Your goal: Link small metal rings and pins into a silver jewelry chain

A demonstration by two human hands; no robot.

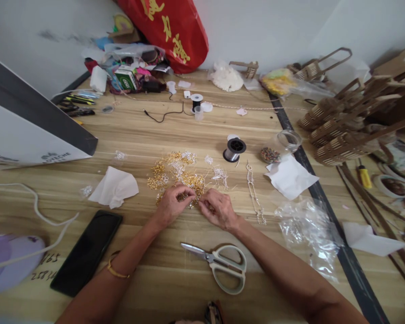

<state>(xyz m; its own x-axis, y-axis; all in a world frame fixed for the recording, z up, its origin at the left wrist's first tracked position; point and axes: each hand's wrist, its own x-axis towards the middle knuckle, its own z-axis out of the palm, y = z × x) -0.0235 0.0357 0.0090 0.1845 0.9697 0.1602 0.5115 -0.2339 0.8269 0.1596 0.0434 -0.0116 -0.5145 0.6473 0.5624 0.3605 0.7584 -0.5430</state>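
Note:
A heap of small gold and silver beads and findings [177, 173] lies on the wooden table [155, 130]. At its near edge my left hand [173, 204] rests with fingers pinched together on gold pieces. My right hand [219, 209] is beside it, fingers curled and pinching something tiny among the same pieces. The two hands nearly touch. A finished beaded strand [254, 195] lies to the right of my right hand. A spool of thin wire [234, 149] stands behind the heap.
Scissors [222, 264] lie just below my hands. A black phone [87, 252] and a crumpled tissue [114, 186] are on the left. A bead jar [280, 146], white paper [290, 176] and clear plastic bags [307, 234] are on the right. Wooden baskets [340, 126] stand far right.

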